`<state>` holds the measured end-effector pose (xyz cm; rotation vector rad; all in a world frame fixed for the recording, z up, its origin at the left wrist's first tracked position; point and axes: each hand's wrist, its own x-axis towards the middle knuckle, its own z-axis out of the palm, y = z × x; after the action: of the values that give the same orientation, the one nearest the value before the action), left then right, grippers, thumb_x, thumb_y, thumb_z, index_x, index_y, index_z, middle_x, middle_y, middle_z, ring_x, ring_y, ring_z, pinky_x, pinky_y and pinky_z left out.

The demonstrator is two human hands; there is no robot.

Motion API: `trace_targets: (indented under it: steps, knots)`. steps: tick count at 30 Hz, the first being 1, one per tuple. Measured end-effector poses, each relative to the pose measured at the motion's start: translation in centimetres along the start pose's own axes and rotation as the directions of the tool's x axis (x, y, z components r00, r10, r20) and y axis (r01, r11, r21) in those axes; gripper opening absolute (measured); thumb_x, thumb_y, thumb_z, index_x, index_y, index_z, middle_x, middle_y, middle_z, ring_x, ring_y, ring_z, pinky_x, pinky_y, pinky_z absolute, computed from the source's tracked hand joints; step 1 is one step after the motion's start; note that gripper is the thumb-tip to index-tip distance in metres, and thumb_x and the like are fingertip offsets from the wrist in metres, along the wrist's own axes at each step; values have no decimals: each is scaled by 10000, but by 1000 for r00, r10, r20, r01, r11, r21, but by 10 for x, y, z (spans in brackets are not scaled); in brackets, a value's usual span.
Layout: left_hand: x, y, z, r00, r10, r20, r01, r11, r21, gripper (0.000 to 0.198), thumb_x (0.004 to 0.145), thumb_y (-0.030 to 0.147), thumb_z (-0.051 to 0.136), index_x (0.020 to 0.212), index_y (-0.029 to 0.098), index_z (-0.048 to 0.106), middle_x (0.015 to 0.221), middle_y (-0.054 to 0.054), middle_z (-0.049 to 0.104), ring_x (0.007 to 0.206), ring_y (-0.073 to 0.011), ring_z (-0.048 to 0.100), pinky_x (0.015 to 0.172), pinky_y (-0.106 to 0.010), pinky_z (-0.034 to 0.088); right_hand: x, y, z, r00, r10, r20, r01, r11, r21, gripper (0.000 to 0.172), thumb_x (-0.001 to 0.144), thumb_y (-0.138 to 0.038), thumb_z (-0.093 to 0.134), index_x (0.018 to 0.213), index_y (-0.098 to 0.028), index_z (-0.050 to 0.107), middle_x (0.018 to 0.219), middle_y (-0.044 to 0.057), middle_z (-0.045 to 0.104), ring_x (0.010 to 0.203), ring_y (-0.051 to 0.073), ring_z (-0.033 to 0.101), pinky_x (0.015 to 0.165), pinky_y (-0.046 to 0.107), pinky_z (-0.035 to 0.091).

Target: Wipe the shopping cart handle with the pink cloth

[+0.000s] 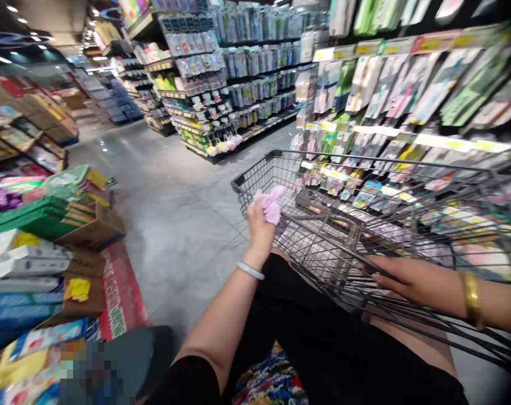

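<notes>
Nearest us, the black garment (318, 329) and bare legs sit close against the low wires, so if the cart swings towards us, we could knock a shin or catch the cloth.

At the right, the right hand (411, 278), with a gold bangle (472, 298) on its wrist, has its grip wrapped on a dark bar of the shopping cart (240, 181). We judge that a pull from this one side could turn the cart askew, and the bangle might scrape the wire.

Further out, the left hand (259, 222) has its grip clamped on a soft lilac bundle (272, 205), held up beside the cart's near edge. We cannot tell whether the bundle touches the mesh; if it does, a loose fold could snag, and a slack hold could let it drop to the floor (171, 191).

To the left, the cardboard boxes (99, 225) heaped with goods hem in the walkway, so a backward step could jostle them. Beyond the cart's far side, hanging packets (373, 93) crowd close, and a careless shove could drag some off. The distant shelves (259, 62) stand well apart and pose us little risk.
</notes>
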<state>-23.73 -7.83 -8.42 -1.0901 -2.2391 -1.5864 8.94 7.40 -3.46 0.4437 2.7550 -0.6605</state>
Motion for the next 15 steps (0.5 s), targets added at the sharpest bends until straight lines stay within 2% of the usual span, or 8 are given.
trace_targets:
  steps: [3, 6, 8, 10, 12, 15]
  knots:
    - [-30, 2, 9, 995, -57, 79, 59, 998, -33, 424, 830, 155, 650, 1247, 189, 582, 1236, -121, 581, 1120, -234, 584, 993, -385, 486, 4, 18, 11, 999, 53, -8, -53, 998, -33, 538, 968, -520, 330, 1406, -294, 544, 1304, 121, 668, 1168, 319, 654, 987, 431, 543]
    - [-59, 11, 15, 977, -95, 192, 117, 988, -105, 325, 861, 200, 644, 1184, 211, 611, 1098, -77, 665, 1005, -204, 642, 895, -348, 523, 9, 18, 8, 995, -29, -98, 18, 994, -109, 643, 958, -566, 388, 1558, -344, 322, 1476, 87, 535, 1299, 305, 565, 1092, 458, 485]
    - [-70, 25, 17, 959, -92, 269, 141, 976, -168, 349, 855, 275, 688, 1188, 233, 592, 1055, -48, 694, 936, -183, 667, 828, -316, 537, 9, 6, -2, 957, -159, -244, 107, 972, -211, 756, 947, -558, 458, 1606, -363, 142, 1600, 65, 360, 1404, 291, 449, 1171, 460, 397]
    - [-74, 45, 17, 934, -96, 345, 194, 945, -263, 453, 839, 363, 726, 1234, 241, 540, 1084, -49, 702, 933, -181, 677, 815, -310, 540, 8, -11, -14, 907, -273, -320, 167, 932, -321, 855, 919, -571, 527, 1610, -376, 63, 1658, 54, 216, 1443, 294, 389, 1180, 463, 379]
    - [-73, 68, 15, 905, -99, 413, 261, 897, -357, 563, 820, 401, 748, 1289, 240, 482, 1161, -73, 687, 996, -198, 671, 863, -334, 533, 7, -28, -22, 894, -327, -306, 198, 901, -385, 896, 898, -574, 573, 1608, -381, 62, 1678, 54, 126, 1450, 303, 376, 1156, 460, 410]
    - [-71, 99, 12, 873, -94, 478, 334, 830, -446, 691, 786, 353, 781, 1355, 232, 410, 1257, -105, 645, 1079, -229, 650, 933, -377, 515, 12, -51, -21, 913, -314, -259, 205, 904, -375, 973, 870, -548, 632, 1614, -345, 39, 1685, 91, 52, 1447, 341, 373, 1124, 477, 438]
